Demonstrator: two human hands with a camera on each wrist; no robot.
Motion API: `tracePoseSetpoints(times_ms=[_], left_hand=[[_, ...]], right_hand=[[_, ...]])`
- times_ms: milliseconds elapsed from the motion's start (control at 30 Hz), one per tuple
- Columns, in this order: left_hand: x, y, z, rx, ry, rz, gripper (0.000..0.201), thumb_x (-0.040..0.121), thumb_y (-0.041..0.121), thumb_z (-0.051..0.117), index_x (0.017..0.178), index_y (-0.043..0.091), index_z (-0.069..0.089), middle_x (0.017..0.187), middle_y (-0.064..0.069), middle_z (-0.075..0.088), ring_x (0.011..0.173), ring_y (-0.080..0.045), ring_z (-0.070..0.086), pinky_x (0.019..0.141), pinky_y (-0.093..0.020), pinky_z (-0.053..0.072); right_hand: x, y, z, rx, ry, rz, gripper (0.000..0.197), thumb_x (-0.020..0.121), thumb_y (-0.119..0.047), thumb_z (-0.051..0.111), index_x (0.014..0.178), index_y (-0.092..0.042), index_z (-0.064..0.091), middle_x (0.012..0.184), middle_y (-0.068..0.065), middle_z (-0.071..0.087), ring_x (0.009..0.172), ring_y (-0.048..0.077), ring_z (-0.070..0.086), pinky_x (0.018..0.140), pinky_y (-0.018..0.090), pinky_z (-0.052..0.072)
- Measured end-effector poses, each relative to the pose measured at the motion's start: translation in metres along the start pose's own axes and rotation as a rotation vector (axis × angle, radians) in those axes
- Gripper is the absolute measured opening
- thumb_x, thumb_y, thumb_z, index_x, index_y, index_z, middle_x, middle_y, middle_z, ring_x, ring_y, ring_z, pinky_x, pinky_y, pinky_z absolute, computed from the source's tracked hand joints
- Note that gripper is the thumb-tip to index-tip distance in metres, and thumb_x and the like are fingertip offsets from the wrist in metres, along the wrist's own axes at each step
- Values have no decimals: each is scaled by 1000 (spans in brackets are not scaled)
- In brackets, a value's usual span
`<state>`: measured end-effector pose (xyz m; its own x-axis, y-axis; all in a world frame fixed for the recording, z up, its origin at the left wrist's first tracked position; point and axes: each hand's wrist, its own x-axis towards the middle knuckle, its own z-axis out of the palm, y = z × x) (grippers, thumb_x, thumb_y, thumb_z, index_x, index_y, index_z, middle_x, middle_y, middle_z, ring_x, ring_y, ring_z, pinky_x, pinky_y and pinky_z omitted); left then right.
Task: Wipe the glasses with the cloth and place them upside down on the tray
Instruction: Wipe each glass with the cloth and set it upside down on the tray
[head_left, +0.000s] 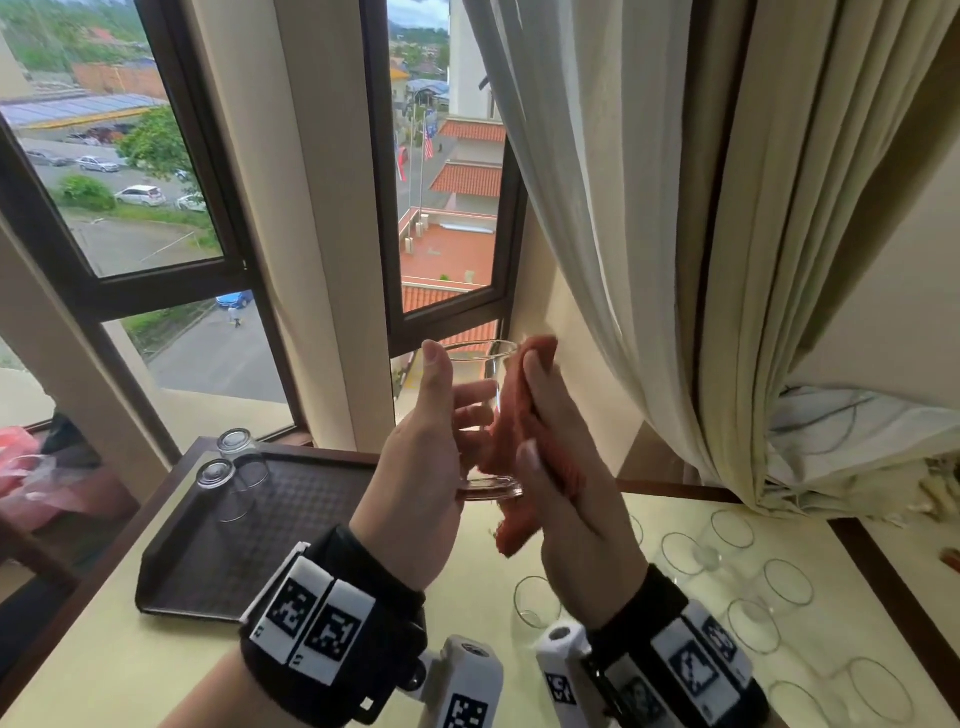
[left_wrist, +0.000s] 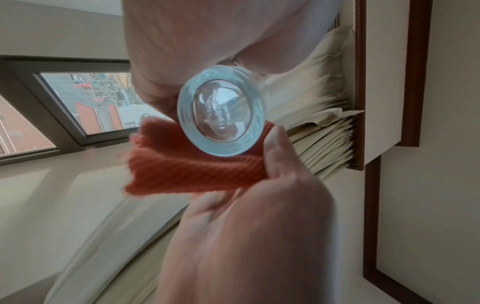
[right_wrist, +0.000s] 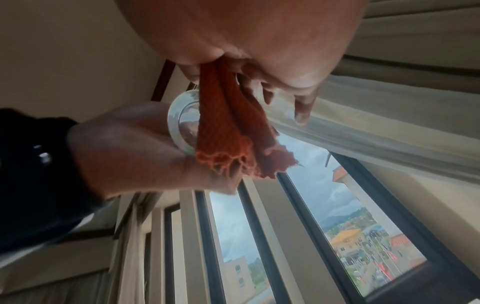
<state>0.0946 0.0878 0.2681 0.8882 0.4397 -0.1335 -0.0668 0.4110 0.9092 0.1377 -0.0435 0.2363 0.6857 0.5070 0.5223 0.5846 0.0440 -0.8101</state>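
1. My left hand (head_left: 415, 467) grips the glass (head_left: 483, 415) upright, rim up – above the table, right of the tray (head_left: 249, 540).
2. My right hand (head_left: 561, 467) presses the cloth (head_left: 514, 447) against its right side, thumb pinching the cloth.
3. Tray lies down-left – left hand nearer.

Left hand (left_wrist: 197, 51) holds glass (left_wrist: 221, 115); right hand (left_wrist: 249, 236) presses orange cloth (left_wrist: 192, 170) alongside.

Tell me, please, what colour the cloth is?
Orange-red cloth, clearest in the left wrist view.
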Motion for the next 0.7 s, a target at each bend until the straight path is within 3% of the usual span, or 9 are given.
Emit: tracePoseSetpoints(times_ms=[67,133,200,333,400,467,567,633,700], left_hand=[[-2,0,4,-20,-14,-11,90,87,85,42,116,5,73,95,-18,72,81,-31,73,73,-42,60],[-7,2,7,-26,-38,-10,95,89,89,40,122,7,75,115,-22,76,104,-38,76,94,-53,62],[-13,8,3,-15,-70,-9,97,83,92,43,130,13,74,124,-17,77,117,-34,75,108,-54,53],[-7,14,-10,63,-28,17,101,59,87,78,125,12,69,104,-4,81,96,-20,79,88,-37,63],[-5,15,-10,65,-29,37,96,58,78,83,121,7,67,76,1,73,70,-17,69,67,-30,62],[-9,14,-4,40,-60,39,87,63,74,78,118,7,67,78,-3,70,70,-20,67,66,-33,61],[-12,7,6,1,-80,26,77,81,73,62,119,8,70,99,-11,75,93,-27,72,90,-41,60],[-10,-1,10,-22,-46,1,84,92,80,52,128,7,72,122,-16,76,118,-33,72,111,-52,52],[-10,-2,13,-67,-31,-15,84,93,83,46,125,12,78,130,-18,74,129,-37,68,119,-57,45]], right_hand=[[10,-13,0,-5,14,-54,58,109,-32,42,165,-33,28,175,-10,20,155,46,31,102,90,30],[6,-22,4,-77,-31,-174,59,107,-21,41,164,-10,30,176,2,17,162,36,14,119,78,23],[-8,-25,9,-160,-93,-232,59,107,-22,41,161,-1,30,175,10,16,163,34,7,127,66,17],[-37,-8,9,-169,-142,-206,59,109,-27,42,163,-6,29,176,4,14,163,33,10,127,64,20],[-36,3,6,-151,-89,-138,61,108,-26,41,165,-14,26,176,-3,16,163,30,12,125,67,21],[-24,2,1,-53,-16,-52,60,109,-30,41,166,-24,26,174,-9,21,161,32,19,118,74,30],[0,-7,-5,124,60,43,58,108,-29,44,165,-32,29,174,-13,20,156,33,33,96,79,46],[10,-17,-6,44,56,-34,59,109,-27,43,166,-25,29,174,-14,18,158,41,25,114,76,34],[7,-21,-2,-113,-2,-182,58,107,-21,41,163,-9,30,175,-3,17,163,30,10,129,61,16]])
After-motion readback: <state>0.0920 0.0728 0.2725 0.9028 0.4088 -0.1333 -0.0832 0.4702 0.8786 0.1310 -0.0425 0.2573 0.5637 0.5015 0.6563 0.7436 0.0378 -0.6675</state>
